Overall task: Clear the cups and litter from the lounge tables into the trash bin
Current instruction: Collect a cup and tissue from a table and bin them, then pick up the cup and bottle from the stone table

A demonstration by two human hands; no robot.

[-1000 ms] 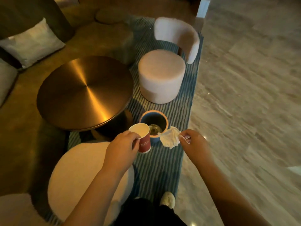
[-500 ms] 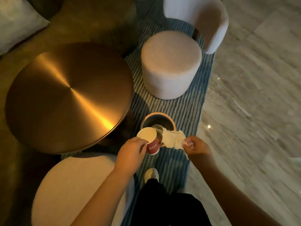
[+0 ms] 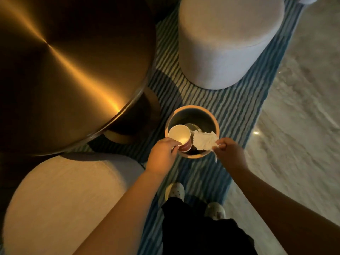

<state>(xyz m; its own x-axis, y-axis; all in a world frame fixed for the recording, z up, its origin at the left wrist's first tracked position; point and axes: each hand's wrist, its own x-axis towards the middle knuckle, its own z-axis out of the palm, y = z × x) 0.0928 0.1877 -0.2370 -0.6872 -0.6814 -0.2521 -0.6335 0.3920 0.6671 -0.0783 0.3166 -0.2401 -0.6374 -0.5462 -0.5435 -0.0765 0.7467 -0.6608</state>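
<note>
We have stepped up to the trash bin [image 3: 192, 107]: left hand [image 3: 161, 153], gripping the paper cup [image 3: 179, 135], and right hand [image 3: 230, 153], pinching the crumpled napkin [image 3: 204, 140], now hang over its mouth. Release seems next.

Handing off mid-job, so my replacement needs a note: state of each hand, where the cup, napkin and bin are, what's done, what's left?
Left hand grips the red paper cup above the trash bin, at its near-left edge.
Right hand pinches the crumpled napkin over the bin's opening.
The bin stands on the striped rug beside the round table.
Done: both items brought to the bin.
Left: let go of both; neither is dropped yet.
</note>
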